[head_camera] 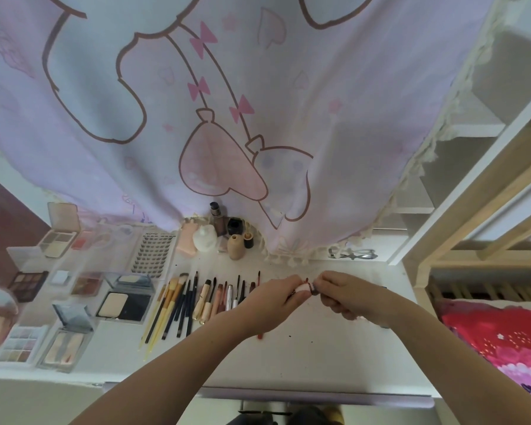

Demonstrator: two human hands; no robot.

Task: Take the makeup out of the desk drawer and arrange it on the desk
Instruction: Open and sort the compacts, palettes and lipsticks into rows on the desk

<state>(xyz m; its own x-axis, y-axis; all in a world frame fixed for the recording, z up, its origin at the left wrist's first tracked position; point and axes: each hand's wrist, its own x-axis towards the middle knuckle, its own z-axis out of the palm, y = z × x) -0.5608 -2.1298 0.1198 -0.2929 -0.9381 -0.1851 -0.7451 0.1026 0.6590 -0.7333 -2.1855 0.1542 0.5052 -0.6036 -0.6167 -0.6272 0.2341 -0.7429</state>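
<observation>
Both hands meet above the white bench, just right of the row of makeup brushes, and between them they pinch one small pink-and-white makeup item with a dark end; what it is exactly I cannot tell. The left hand curls its fingers closed around the pale end, while the right hand closes thumb and fingertips on the dark end, so the item hangs clear of the bench top. Left of the brushes lie opened compacts and palettes: a powder compact with a black tray, an eyeshadow palette of dark shades, a pastel palette and a clear case of false lashes. Behind the brushes, against the hanging pink cartoon curtain, stand a white bottle, a tan bottle and a dark foundation bottle. Well right of the brushes, near the curtain hem, lies an eyelash curler. A red smear marks the bench under the left wrist.
</observation>
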